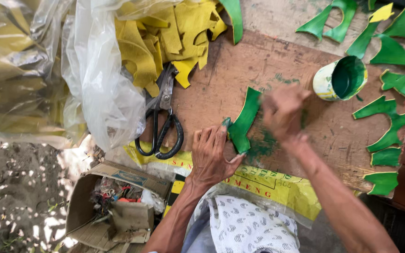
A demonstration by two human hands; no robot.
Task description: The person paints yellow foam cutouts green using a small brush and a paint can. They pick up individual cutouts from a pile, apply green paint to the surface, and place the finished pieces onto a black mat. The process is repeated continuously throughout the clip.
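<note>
Hands at a stained board, listed outward from the worker. Left hand [210,152]: fingers flat and close together, tips pinning the lower end of a curved green-painted piece [244,121] to the wooden board [258,61]; fingertips already smeared green. Right hand [283,112]: blurred, just right of the piece; whether its fingers grip a brush or dauber I cannot tell. Risk, as I judge it: wet paint under the pinning fingertips may smudge, or the piece may slide if that pressure eases. Left of the left fingers: black-handled scissors [161,122], blades pointing away, within elbow reach. Beyond the right fingers: tin of green paint [341,78] tipped on its side, mouth open; a knock could spill it. Farther right: finished green pieces [390,122] laid apart, likely still tacky. Farthest: yellow unpainted cut-outs [165,37] beside clear plastic sheeting [99,79].
</note>
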